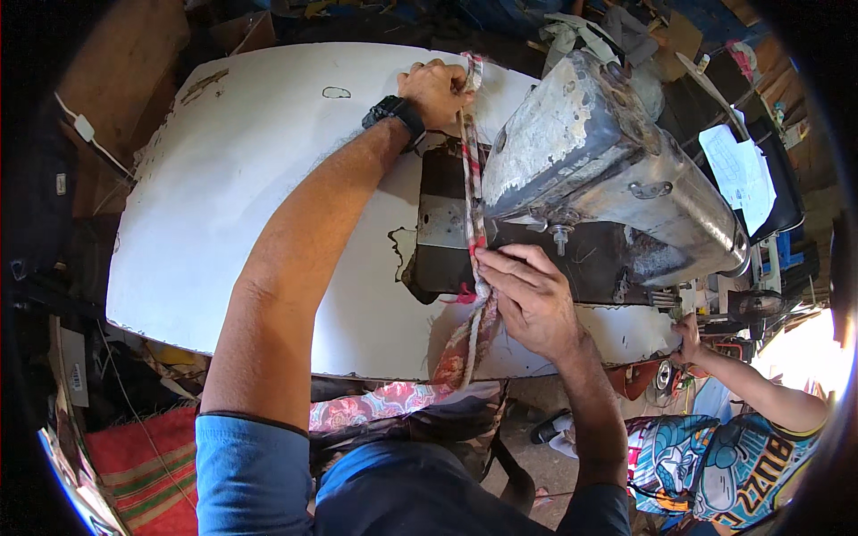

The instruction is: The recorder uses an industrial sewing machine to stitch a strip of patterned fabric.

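A long, narrow fabric strip (472, 183) in red, white and brown runs straight from far to near, left of the sewing machine head (617, 170). My left hand (435, 92) grips its far end near the table's back edge, fingers closed. Lower down, my right hand (534, 302) pinches the strip between thumb and fingers. From there a wider red patterned piece (458, 350) hangs over the near table edge, with a white cord (477, 344) beside it. The strip passes over a dark cut-out holding a metal plate (442, 221).
The white tabletop (232, 188) has chipped edges. At the right, a child's hand (686, 339) touches the table edge. A paper sheet (737, 179) hangs behind the machine. Red striped cloth (147, 460) lies at the lower left, and clutter lines the back.
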Available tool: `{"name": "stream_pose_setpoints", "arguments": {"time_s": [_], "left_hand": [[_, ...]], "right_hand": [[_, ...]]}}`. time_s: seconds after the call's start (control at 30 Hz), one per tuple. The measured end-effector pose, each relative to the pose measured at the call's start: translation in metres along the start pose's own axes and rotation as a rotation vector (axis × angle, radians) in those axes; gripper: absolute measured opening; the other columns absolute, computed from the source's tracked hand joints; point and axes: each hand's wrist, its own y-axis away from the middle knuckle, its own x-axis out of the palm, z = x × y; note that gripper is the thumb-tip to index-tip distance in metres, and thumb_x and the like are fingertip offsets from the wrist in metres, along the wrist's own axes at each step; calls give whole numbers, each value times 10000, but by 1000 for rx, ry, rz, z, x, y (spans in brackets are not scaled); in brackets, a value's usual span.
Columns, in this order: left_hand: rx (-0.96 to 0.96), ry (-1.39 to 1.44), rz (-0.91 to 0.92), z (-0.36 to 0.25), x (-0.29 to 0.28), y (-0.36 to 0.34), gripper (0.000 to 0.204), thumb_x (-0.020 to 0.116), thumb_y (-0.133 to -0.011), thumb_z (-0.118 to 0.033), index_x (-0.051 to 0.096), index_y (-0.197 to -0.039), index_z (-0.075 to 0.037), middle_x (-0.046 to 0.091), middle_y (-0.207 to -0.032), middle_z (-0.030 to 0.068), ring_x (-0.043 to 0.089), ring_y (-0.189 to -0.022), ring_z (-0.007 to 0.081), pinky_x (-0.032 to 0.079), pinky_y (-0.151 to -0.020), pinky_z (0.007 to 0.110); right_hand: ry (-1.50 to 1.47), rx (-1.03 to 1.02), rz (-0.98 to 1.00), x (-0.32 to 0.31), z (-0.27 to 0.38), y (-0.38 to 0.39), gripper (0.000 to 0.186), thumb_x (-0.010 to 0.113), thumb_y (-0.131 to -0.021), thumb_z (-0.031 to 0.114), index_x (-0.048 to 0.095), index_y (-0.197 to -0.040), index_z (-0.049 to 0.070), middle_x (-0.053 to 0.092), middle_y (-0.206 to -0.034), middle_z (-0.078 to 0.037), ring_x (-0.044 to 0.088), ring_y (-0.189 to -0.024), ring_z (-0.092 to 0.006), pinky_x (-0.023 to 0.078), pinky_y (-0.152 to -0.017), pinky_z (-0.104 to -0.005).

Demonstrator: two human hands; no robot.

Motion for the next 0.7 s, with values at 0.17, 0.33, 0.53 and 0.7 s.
{"name": "stream_pose_setpoints", "arguments": {"time_s": [0.17,0.33,0.53,0.7], "left_hand": [[-5,-94,-69,7,8,-9,315,795,-883,-463,739,-967,-165,708,-1053,98,662,-1047,357,480,-899,538],[-41,-125,-74,6,10,-15,353,785,-892,-478,753,-1037,-159,713,-1096,121,660,-1094,366,499,-911,519],[96,100,52,14,-30,12,541,735,-941,-441,673,-1221,19,718,-1183,221,692,-1093,352,529,-949,447],[15,234,83,-56,-134,187,382,691,-1004,-307,719,-1190,26,739,-1144,240,724,-961,351,562,-847,442]], "right_hand": [[119,31,63,-1,6,-7,438,691,-795,-3,715,-1232,13,657,-1376,-75,596,-1204,-292,531,-971,-413],[299,89,105,5,15,-12,491,694,-764,16,690,-1254,31,606,-1310,-69,556,-1206,-283,518,-961,-437],[474,125,133,6,29,-18,454,668,-782,-7,693,-1235,27,609,-1287,-111,553,-1208,-311,492,-986,-448],[132,156,-253,13,87,51,242,688,-861,30,732,-1095,-9,695,-1103,-164,654,-976,-352,527,-857,-459]]}}
